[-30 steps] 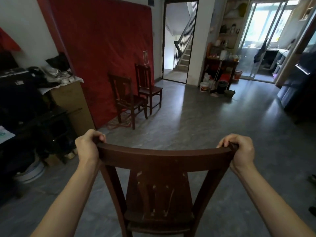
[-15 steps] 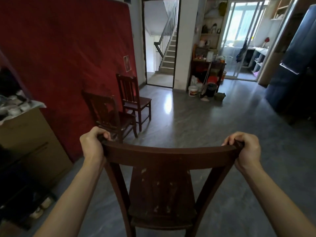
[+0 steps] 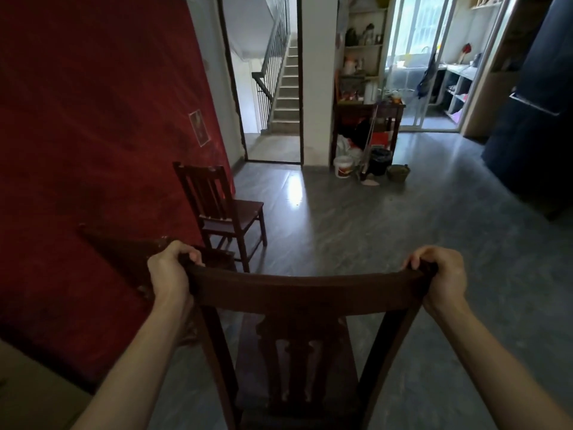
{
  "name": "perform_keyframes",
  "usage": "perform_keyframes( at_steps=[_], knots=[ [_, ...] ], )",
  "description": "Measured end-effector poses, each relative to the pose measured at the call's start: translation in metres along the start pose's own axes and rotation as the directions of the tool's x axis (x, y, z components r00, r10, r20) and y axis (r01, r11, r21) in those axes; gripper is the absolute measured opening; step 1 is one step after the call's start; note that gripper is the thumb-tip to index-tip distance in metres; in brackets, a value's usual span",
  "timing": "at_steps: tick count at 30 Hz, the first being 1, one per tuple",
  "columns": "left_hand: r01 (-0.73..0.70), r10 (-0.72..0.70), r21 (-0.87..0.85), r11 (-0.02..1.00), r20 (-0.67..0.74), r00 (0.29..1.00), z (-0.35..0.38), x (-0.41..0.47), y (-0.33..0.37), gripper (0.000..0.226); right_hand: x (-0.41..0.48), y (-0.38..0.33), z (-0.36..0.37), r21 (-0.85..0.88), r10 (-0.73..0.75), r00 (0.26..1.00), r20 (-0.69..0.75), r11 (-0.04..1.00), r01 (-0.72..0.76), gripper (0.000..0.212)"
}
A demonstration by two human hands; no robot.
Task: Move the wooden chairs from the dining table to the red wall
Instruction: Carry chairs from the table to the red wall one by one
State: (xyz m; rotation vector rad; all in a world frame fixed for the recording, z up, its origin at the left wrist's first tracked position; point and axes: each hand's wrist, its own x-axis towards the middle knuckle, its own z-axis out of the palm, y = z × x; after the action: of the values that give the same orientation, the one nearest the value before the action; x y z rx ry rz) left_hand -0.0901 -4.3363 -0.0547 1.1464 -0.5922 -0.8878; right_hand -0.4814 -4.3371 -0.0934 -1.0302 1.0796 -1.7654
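Note:
A dark wooden chair (image 3: pixel 297 293) fills the lower middle of the head view, seen from behind its backrest. My left hand (image 3: pixel 169 271) grips the left end of its top rail and my right hand (image 3: pixel 440 274) grips the right end. The red wall (image 3: pixel 93 135) covers the left side. Against it stand two more wooden chairs: a farther chair (image 3: pixel 223 206) in full view, and a nearer chair (image 3: pixel 124 252) partly hidden behind my left hand and the held chair.
A beige cabinet corner (image 3: pixel 28 392) sits at the lower left. An open doorway to stairs (image 3: pixel 279 97) is straight ahead, with a cluttered side table (image 3: pixel 369 110), a white bucket (image 3: pixel 343 166) and pots beside it. A dark blue cabinet (image 3: pixel 533 119) stands on the right.
I have moved forward with the chair toward the red wall. The two standing chairs are now much closer, and the nearer one is right behind my left hand.

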Motion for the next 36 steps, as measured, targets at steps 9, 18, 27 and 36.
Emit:
perform_keyframes(
  at_steps=[9, 18, 27, 36],
  knots=[
    [0.004, -0.001, -0.042, 0.999, 0.073, 0.997, 0.088, 0.232, -0.039, 0.025, 0.176, 0.075, 0.100, -0.040, -0.040, 0.997, -0.061, 0.999, 0.037, 0.030],
    [0.069, -0.043, -0.133, 0.989, 0.189, 0.981, 0.186, 0.447, -0.080, 0.029, 0.342, 0.145, 0.182, -0.095, -0.084, 0.990, -0.114, 0.993, 0.074, 0.030],
    [0.013, -0.003, -0.044, 0.999, 0.214, 0.977, 0.292, 0.629, -0.144, 0.025, 0.519, 0.247, 0.217, -0.122, -0.100, 0.985, -0.142, 0.989, 0.083, 0.031],
    [0.046, -0.042, -0.013, 0.999, 0.250, 0.967, 0.370, 0.753, -0.213, 0.028, 0.656, 0.344, 0.225, -0.175, -0.081, 0.990, -0.118, 0.983, 0.059, 0.026]
  ],
)
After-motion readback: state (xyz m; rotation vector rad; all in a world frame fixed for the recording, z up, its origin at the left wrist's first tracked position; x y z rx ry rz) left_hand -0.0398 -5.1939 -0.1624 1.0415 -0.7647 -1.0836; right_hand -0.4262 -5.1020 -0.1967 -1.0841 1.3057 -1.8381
